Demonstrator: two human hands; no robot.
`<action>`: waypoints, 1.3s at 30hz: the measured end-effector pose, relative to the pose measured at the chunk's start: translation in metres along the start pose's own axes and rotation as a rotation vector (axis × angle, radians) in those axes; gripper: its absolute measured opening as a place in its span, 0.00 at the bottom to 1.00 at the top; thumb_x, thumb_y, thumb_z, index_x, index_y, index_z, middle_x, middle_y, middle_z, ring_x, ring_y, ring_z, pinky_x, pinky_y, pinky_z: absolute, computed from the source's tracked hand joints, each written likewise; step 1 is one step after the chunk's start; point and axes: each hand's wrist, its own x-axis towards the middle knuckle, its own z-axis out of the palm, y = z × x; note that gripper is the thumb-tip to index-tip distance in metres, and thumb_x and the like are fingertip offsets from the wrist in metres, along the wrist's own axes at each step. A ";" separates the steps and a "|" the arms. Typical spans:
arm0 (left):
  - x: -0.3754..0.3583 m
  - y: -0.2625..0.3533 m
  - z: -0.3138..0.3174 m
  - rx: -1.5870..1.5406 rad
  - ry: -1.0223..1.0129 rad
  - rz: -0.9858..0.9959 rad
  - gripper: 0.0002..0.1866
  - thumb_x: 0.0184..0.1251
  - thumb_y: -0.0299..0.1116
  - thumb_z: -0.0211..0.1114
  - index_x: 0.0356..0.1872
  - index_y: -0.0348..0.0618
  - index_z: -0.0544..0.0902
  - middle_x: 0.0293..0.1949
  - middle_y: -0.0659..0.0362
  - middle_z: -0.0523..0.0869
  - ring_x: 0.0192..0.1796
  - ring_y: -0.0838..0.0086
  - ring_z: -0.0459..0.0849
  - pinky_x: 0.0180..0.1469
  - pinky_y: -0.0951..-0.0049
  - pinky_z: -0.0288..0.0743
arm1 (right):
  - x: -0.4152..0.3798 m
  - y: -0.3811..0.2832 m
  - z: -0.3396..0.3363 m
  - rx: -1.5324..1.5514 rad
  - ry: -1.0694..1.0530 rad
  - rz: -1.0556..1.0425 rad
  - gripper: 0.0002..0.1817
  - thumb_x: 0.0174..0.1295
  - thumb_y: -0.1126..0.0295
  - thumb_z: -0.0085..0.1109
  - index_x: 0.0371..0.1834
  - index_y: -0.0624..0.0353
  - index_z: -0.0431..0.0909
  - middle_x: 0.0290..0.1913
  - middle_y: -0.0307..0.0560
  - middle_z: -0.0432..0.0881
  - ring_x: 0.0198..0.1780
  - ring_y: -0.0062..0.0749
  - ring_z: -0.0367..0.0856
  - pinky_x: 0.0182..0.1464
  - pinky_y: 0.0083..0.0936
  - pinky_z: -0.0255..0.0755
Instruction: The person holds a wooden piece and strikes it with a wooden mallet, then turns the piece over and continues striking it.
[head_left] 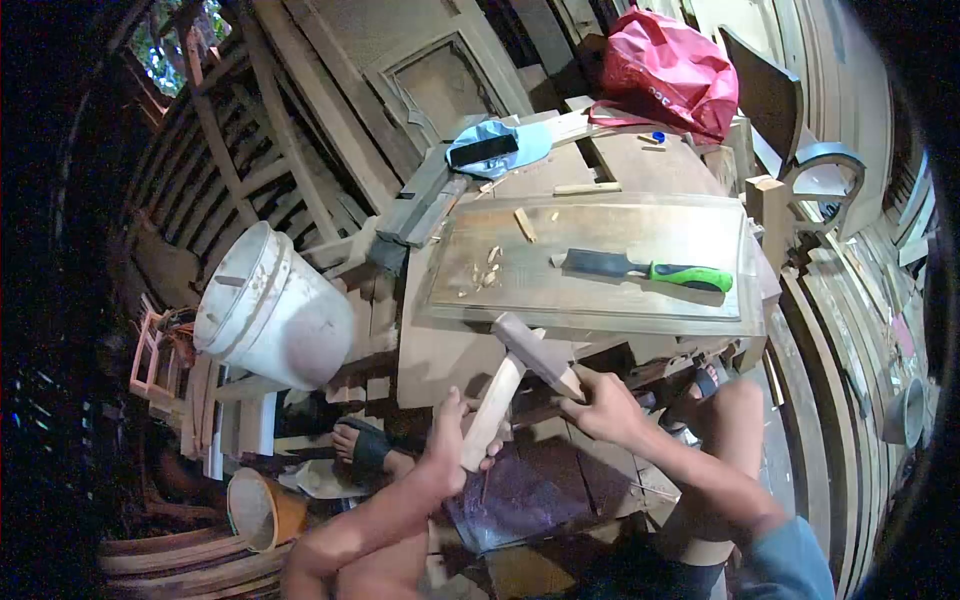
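My left hand (452, 435) is wrapped round a pale, narrow piece of wood (492, 415), which slants up and away from me. My right hand (608, 408) grips the pale wooden end of a flat grey-brown bar-shaped tool (535, 352), whose exact kind I cannot tell. The bar lies across the upper end of the wood piece, overlapping it in this view. Just beyond both hands is a framed wooden panel (600, 325) lying flat. On it rest a chisel (650, 270) with a green and black handle, several wood chips (487, 272) and a small wood stick (525, 225).
A white bucket (275, 305) stands at the left, with an orange container (265, 510) lower down. Behind the panel lie a light blue cap (500, 147) and a red bag (670, 75). Long boards (820, 370) line the right side; wooden frames (290, 150) lean at the back.
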 end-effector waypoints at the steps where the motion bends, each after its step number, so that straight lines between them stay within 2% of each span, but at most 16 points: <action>1: 0.000 -0.001 -0.001 -0.004 -0.021 0.011 0.30 0.68 0.60 0.32 0.49 0.45 0.68 0.30 0.54 0.79 0.22 0.73 0.72 0.17 0.75 0.62 | 0.001 0.002 0.000 0.018 -0.011 -0.024 0.17 0.51 0.64 0.59 0.41 0.63 0.73 0.29 0.59 0.80 0.33 0.49 0.81 0.38 0.38 0.73; 7: -0.003 -0.001 0.002 -0.016 -0.025 0.026 0.28 0.69 0.59 0.31 0.46 0.45 0.68 0.30 0.55 0.79 0.22 0.73 0.73 0.17 0.76 0.62 | 0.000 -0.003 0.000 0.114 -0.102 0.008 0.19 0.61 0.58 0.50 0.43 0.66 0.74 0.30 0.61 0.79 0.33 0.44 0.80 0.41 0.34 0.70; 10: -0.003 -0.001 0.001 -0.014 -0.032 0.025 0.28 0.69 0.59 0.31 0.46 0.45 0.68 0.30 0.55 0.79 0.22 0.73 0.73 0.17 0.76 0.63 | 0.004 0.013 0.011 0.202 -0.072 0.051 0.25 0.69 0.55 0.34 0.46 0.69 0.71 0.30 0.57 0.77 0.33 0.43 0.73 0.42 0.34 0.68; 11: -0.002 -0.001 0.000 -0.015 -0.039 0.019 0.28 0.69 0.59 0.31 0.46 0.45 0.68 0.30 0.55 0.79 0.22 0.73 0.73 0.17 0.76 0.63 | 0.004 0.011 0.011 0.202 -0.072 0.050 0.25 0.69 0.55 0.34 0.46 0.69 0.71 0.30 0.57 0.77 0.33 0.43 0.73 0.42 0.34 0.68; 13: 0.000 -0.003 -0.001 -0.014 -0.035 0.018 0.28 0.69 0.59 0.31 0.46 0.45 0.69 0.30 0.55 0.79 0.22 0.73 0.73 0.17 0.76 0.63 | 0.002 0.009 0.011 0.277 -0.075 0.038 0.27 0.70 0.51 0.33 0.36 0.67 0.71 0.21 0.36 0.66 0.24 0.19 0.63 0.27 0.23 0.62; 17: -0.001 -0.001 0.001 -0.027 -0.025 0.010 0.29 0.69 0.59 0.32 0.45 0.44 0.69 0.30 0.55 0.79 0.23 0.74 0.73 0.17 0.76 0.63 | 0.006 0.014 0.015 0.414 -0.166 0.094 0.28 0.69 0.48 0.34 0.41 0.66 0.74 0.25 0.44 0.75 0.25 0.30 0.71 0.30 0.27 0.66; 19: -0.001 0.000 0.000 -0.032 -0.039 0.006 0.29 0.69 0.59 0.32 0.45 0.44 0.69 0.29 0.55 0.78 0.23 0.74 0.73 0.17 0.76 0.63 | 0.003 0.006 0.011 0.609 -0.301 0.408 0.30 0.68 0.44 0.33 0.35 0.61 0.76 0.24 0.43 0.73 0.19 0.24 0.68 0.22 0.21 0.63; 24: -0.002 0.001 0.002 -0.057 -0.051 -0.011 0.29 0.69 0.59 0.31 0.44 0.44 0.70 0.29 0.56 0.78 0.23 0.74 0.73 0.18 0.75 0.63 | 0.010 0.025 0.023 0.644 -0.358 0.325 0.33 0.67 0.41 0.31 0.32 0.61 0.74 0.24 0.43 0.73 0.17 0.24 0.67 0.20 0.20 0.64; 26: 0.000 -0.001 0.000 -0.041 -0.066 0.001 0.31 0.68 0.60 0.31 0.50 0.44 0.69 0.32 0.55 0.78 0.23 0.73 0.72 0.19 0.74 0.62 | 0.008 0.021 0.022 0.622 -0.391 0.333 0.35 0.66 0.40 0.30 0.32 0.63 0.74 0.23 0.43 0.74 0.18 0.24 0.68 0.21 0.20 0.66; 28: 0.001 -0.002 -0.001 -0.041 -0.042 -0.011 0.31 0.68 0.60 0.31 0.50 0.44 0.69 0.32 0.55 0.78 0.23 0.73 0.71 0.19 0.74 0.62 | 0.003 0.018 0.026 0.326 -0.304 0.226 0.36 0.67 0.40 0.29 0.34 0.66 0.74 0.23 0.46 0.75 0.21 0.29 0.72 0.26 0.28 0.70; 29: 0.002 -0.002 0.000 -0.041 -0.017 -0.024 0.31 0.68 0.60 0.30 0.50 0.44 0.68 0.32 0.55 0.78 0.23 0.73 0.71 0.19 0.74 0.62 | 0.001 0.019 0.027 0.326 -0.302 0.224 0.36 0.67 0.40 0.29 0.34 0.66 0.74 0.23 0.46 0.75 0.21 0.29 0.72 0.26 0.28 0.70; 32: -0.003 0.000 0.006 -0.053 0.005 -0.027 0.31 0.67 0.61 0.31 0.43 0.44 0.70 0.28 0.56 0.78 0.22 0.74 0.72 0.17 0.76 0.62 | -0.002 0.012 0.017 -0.002 -0.269 -0.134 0.32 0.69 0.45 0.30 0.44 0.65 0.74 0.30 0.50 0.80 0.31 0.38 0.78 0.41 0.37 0.70; 33: -0.004 0.000 0.005 -0.052 0.007 -0.034 0.31 0.67 0.61 0.31 0.43 0.44 0.70 0.28 0.56 0.78 0.22 0.74 0.72 0.17 0.76 0.62 | 0.002 0.011 0.011 -0.131 -0.262 -0.136 0.32 0.69 0.45 0.31 0.48 0.65 0.74 0.30 0.52 0.81 0.33 0.34 0.77 0.42 0.34 0.70; 35: -0.003 -0.001 0.004 0.013 0.024 0.028 0.32 0.67 0.62 0.30 0.44 0.44 0.70 0.29 0.56 0.78 0.22 0.74 0.72 0.17 0.76 0.62 | 0.011 0.005 0.013 0.233 -0.215 0.211 0.34 0.68 0.43 0.31 0.49 0.66 0.73 0.29 0.52 0.80 0.33 0.30 0.76 0.42 0.32 0.70; 37: -0.004 0.000 0.006 0.020 0.025 0.032 0.33 0.66 0.63 0.29 0.45 0.44 0.70 0.30 0.57 0.79 0.22 0.74 0.72 0.17 0.76 0.62 | 0.010 0.007 0.011 0.259 -0.190 0.179 0.35 0.67 0.42 0.32 0.47 0.67 0.74 0.29 0.51 0.79 0.33 0.27 0.74 0.40 0.31 0.70; 39: -0.004 -0.001 0.005 0.051 0.013 0.032 0.33 0.66 0.63 0.30 0.45 0.44 0.71 0.29 0.58 0.79 0.22 0.75 0.73 0.17 0.76 0.63 | 0.001 -0.003 0.003 0.272 -0.387 0.215 0.35 0.67 0.42 0.32 0.46 0.67 0.75 0.29 0.50 0.80 0.33 0.28 0.75 0.40 0.31 0.70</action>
